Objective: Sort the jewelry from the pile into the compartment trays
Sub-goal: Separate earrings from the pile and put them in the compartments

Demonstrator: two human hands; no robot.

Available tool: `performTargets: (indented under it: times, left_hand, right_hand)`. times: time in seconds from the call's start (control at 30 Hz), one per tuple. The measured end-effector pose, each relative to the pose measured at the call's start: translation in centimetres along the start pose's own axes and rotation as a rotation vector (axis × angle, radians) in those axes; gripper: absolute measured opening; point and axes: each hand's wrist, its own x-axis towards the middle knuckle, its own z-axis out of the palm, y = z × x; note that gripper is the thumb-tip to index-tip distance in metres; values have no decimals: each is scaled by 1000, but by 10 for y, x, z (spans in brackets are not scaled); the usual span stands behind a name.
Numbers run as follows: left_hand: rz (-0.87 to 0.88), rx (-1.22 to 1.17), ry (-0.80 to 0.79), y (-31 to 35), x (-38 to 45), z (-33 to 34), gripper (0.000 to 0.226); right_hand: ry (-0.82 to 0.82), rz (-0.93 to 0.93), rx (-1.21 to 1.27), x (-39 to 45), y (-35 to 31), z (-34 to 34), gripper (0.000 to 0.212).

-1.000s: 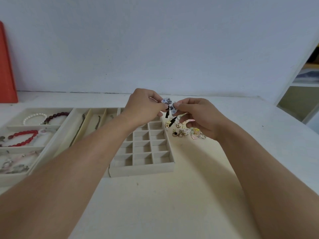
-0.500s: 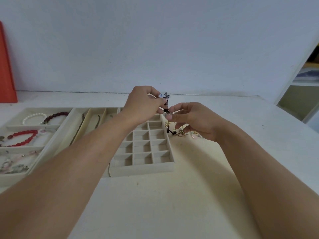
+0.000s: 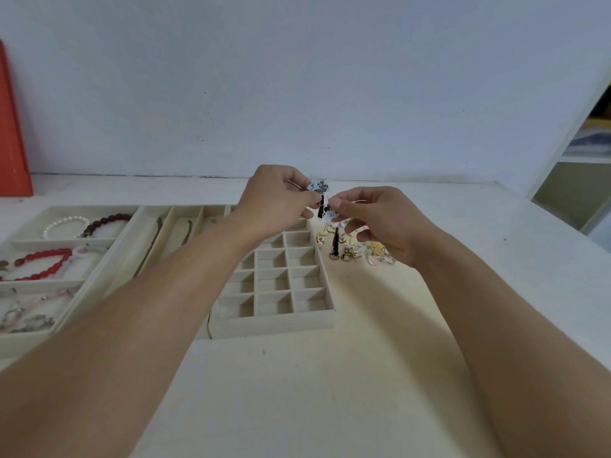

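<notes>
White surface (image 3: pixel 330 391) against a plain pale wall (image 3: pixel 297 77); shot was from the head cam looking down. Both hands were raised together above the far end of the grid tray, fingertips nearly touching. Left hand (image 3: pixel 274 200) had fingers curled, pinching a white fan-shaped earring (image 3: pixel 318 186) with dark print and a black tassel hanging below it. Right hand (image 3: pixel 380 219) was also curled, thumb and forefinger pinching a second matching earring (image 3: pixel 330 215) just below and right of the first; its black tassel hung down toward the pile. Exactly how the two pieces met I couldn't tell, too small. Jewelry pile (image 3: pixel 360 249) sat on the surface just right of the grid tray's far corner, partly under the right hand: small gold-toned and pale bits, mixed. Grid tray (image 3: pixel 274 322), beige, many small square compartments, the visible ones held nothing. Left of it, touching, a tray with long narrow slots (image 3: pixel 165 239) held thin dark chains. Further left, a wide-compartment tray (image 3: pixel 20 338): white pearl bracelet (image 3: pixel 64 223) and dark red bead bracelet (image 3: pixel 105 222) in the far compartment, bright red bead bracelet (image 3: pixel 43 264) in the middle one, tangled silvery pieces in the near one. Orange-red panel (image 3: pixel 13 133) stood at far left, shelving (image 3: pixel 582 166) at far right.
</notes>
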Motion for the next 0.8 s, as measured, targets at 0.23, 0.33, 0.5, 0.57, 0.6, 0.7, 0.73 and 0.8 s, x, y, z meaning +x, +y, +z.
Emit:
performTargets:
  times: [0.23, 0.33, 0.5, 0.57, 0.6, 0.7, 0.73, 0.8]
  left_hand:
    - [-14, 10, -23, 0, -1, 1, 13]
    - [-13, 1, -13, 0, -1, 0, 12]
    - [-2, -19, 8, 3, -2, -1, 8]
    - [-7, -19, 6, 3, -2, -1, 9]
    - [-8, -19, 6, 3, -2, -1, 10]
    - [-9, -21, 10, 2, -1, -1, 8]
    - [-10, -24, 10, 2, -1, -1, 8]
    - [-12, -25, 12, 1, 0, -1, 8]
  right_hand:
    - [-22, 31, 64, 3, 1, 0, 19]
    - [-92, 67, 111, 3, 1, -1, 22]
    - [-231, 90, 91, 1, -2, -6, 30]
    - [-255, 89, 29, 1, 0, -5, 37]
    - [-245, 88, 10, 2, 0, -4, 39]
    - [-178, 67, -22, 3, 2, -2, 21]
    - [-163, 54, -42, 3, 3, -1, 12]
    - [-133, 29, -87, 3, 4, -1, 10]
